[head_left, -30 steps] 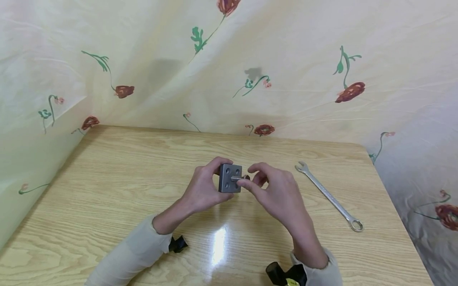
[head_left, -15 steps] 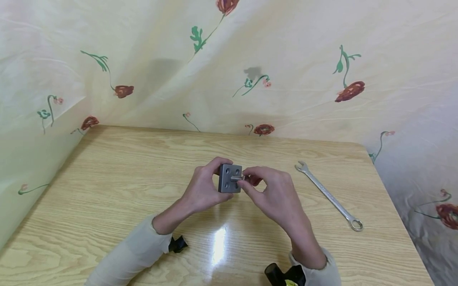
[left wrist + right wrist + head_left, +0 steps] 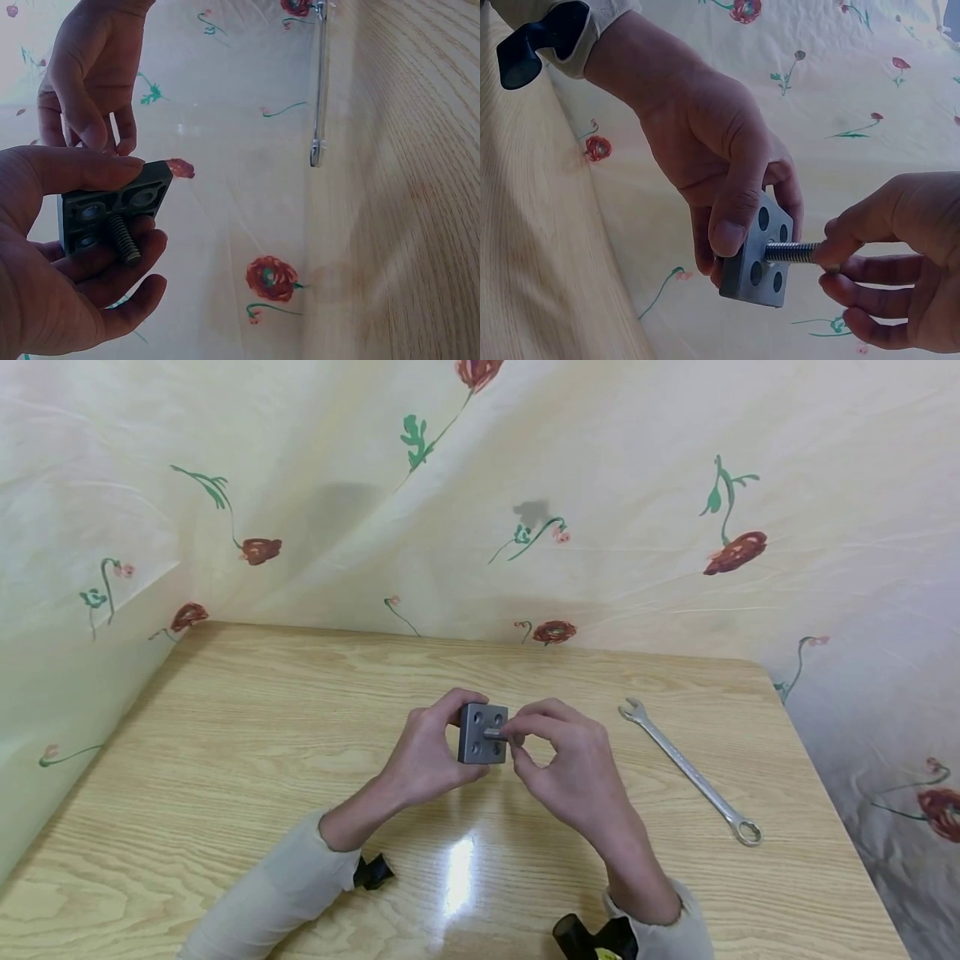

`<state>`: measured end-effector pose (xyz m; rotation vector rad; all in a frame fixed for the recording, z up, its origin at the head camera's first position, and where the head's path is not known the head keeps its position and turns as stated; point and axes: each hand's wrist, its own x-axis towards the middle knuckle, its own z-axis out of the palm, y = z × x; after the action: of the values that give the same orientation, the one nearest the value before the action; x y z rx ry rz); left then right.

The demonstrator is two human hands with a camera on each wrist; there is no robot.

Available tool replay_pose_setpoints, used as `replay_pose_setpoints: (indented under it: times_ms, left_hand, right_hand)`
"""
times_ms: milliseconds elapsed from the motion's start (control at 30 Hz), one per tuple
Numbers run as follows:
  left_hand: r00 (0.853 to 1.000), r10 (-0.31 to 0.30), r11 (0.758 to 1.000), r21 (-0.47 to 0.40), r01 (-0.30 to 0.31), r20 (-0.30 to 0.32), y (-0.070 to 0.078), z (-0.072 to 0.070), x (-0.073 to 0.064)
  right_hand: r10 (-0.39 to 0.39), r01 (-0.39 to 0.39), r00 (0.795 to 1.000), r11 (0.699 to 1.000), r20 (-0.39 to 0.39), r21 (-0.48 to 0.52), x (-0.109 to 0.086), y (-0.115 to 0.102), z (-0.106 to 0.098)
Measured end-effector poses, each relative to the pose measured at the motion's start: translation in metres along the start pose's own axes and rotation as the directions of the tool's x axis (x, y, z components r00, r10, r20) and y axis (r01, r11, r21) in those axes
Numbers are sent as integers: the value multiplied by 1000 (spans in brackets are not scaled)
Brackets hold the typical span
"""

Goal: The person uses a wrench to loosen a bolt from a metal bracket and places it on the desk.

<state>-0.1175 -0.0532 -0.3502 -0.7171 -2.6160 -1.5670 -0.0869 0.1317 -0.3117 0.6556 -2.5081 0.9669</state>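
My left hand [image 3: 423, 756] grips a dark grey square block [image 3: 486, 717] by its edges, held up above the table. The block has several round holes in its face. A threaded metal bolt [image 3: 791, 253] passes through its middle, and the bolt's far end [image 3: 125, 241] pokes out behind, beside the left fingers, in the left wrist view. My right hand [image 3: 573, 768] pinches the bolt's outer end between thumb and forefinger, with the other fingers loosely bent. Those fingertips hide the bolt's head.
A combination wrench [image 3: 690, 770] lies on the wood-grain table [image 3: 247, 727], right of the right hand. Flower-patterned cloth [image 3: 615, 527] hangs behind the table and at both sides. Black wrist cameras [image 3: 596, 937] are worn at the sleeves.
The right fingers, apart around the bolt's head a second ago, closed on it, and the forefinger has since slid across the head. The left hand, block and wrench have stayed in place.
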Motion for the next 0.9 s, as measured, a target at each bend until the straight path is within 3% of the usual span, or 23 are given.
replay_pose_setpoints:
  times_ms: [267, 433, 500, 633, 767, 900]
  left_hand:
    - [1000, 9, 1000, 6, -8, -9, -1, 0, 0]
    - [1000, 9, 1000, 3, -9, -3, -1, 0, 0]
    - [1000, 11, 1000, 4, -11, -2, -1, 0, 0]
    - [1000, 18, 1000, 12, -18, -3, -1, 0, 0]
    - [1000, 13, 1000, 24, -13, -6, -1, 0, -1]
    - [1000, 7, 1000, 30, -7, -9, -1, 0, -1]
  right_hand:
    - [-56, 57, 998, 998, -28, 26, 0, 1, 3]
    - [-65, 64, 998, 997, 19, 36, -1, 2, -1]
    - [-35, 33, 998, 999, 49, 32, -1, 2, -3]
    - [100, -99, 992, 995, 74, -11, 0, 2, -6]
    - [225, -220, 970, 973, 94, -67, 2, 2, -7]
    - [288, -278, 948, 956, 134, -91, 2, 1, -7]
